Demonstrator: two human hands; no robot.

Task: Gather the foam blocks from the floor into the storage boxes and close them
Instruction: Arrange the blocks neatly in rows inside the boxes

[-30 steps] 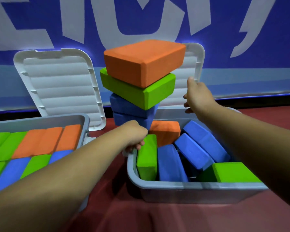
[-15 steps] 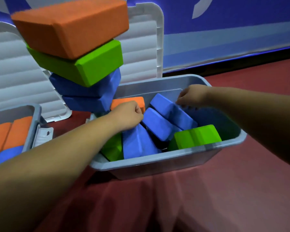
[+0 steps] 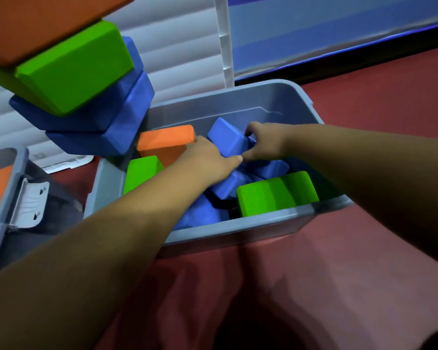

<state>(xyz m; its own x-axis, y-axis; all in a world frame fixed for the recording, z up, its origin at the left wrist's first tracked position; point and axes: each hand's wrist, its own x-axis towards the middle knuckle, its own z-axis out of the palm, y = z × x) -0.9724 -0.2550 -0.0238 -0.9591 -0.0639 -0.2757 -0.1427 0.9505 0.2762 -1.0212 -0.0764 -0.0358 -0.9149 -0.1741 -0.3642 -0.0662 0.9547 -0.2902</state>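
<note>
Head view: my right hand (image 3: 266, 142), on lid (image 3: 187, 59) a second ago, now grips tilted blue block (image 3: 228, 137) inside box (image 3: 238, 228); left hand (image 3: 210, 160) grips it too. Contents jumbled; judged: levelling needed before closing. Stack (image 3: 74, 66) waits outside.

Top orange block (image 3: 36, 24) cut by top/left edges. Left box (image 3: 0, 198) mostly off-frame. L arm (image 3: 111, 236) partly hides lower blue blocks (image 3: 200, 215)
</note>
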